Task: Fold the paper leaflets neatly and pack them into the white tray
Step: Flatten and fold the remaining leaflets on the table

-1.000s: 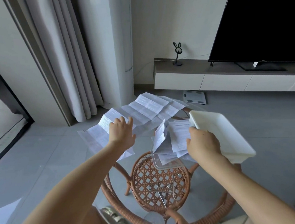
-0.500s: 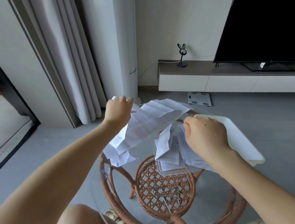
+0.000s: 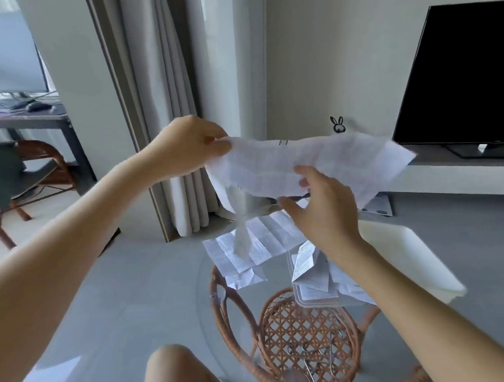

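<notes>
My left hand (image 3: 188, 144) pinches the left end of a large unfolded paper leaflet (image 3: 326, 160) and holds it up in the air above the table. My right hand (image 3: 319, 212) is raised with fingers spread, its fingertips at the leaflet's lower edge; no grip shows. Another unfolded leaflet (image 3: 255, 248) lies flat on the glass table. Several crumpled leaflets (image 3: 311, 273) sit in a clear plastic container (image 3: 301, 301). The white tray (image 3: 409, 256) rests on the table's right side, partly hidden by my right forearm.
The round glass table (image 3: 211, 302) has a rattan frame (image 3: 304, 331) with a woven lower shelf. A black TV (image 3: 465, 83) stands on a low cabinet at right. A curtain (image 3: 162, 107) hangs behind; a chair and desk are at far left. My knee (image 3: 174, 374) shows below.
My left hand lifted the large leaflet off the table and up into the air. My right hand left the tray and rose to the leaflet. The camera tilted upward.
</notes>
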The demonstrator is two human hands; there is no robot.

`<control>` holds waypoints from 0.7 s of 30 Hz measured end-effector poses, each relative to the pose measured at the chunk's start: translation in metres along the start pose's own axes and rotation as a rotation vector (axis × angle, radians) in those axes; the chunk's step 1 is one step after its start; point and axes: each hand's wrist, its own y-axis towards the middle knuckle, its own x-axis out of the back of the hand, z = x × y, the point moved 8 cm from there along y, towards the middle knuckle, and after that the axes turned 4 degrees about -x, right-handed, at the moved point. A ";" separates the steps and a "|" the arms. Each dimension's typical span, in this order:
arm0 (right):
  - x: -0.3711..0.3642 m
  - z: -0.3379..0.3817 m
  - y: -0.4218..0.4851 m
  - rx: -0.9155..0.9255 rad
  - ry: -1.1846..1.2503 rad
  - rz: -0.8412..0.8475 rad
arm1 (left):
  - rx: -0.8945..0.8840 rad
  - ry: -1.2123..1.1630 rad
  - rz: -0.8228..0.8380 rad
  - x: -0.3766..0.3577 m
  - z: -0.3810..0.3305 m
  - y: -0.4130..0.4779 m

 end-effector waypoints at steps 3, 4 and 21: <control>0.019 -0.010 -0.011 -0.061 0.136 0.065 | 0.038 -0.179 0.129 -0.005 0.011 -0.033; 0.022 -0.009 -0.014 -0.045 0.151 0.134 | 0.041 -0.245 0.173 -0.009 0.013 -0.043; 0.007 0.017 -0.090 -0.024 0.223 0.566 | 0.108 -0.736 -0.029 -0.058 -0.033 -0.101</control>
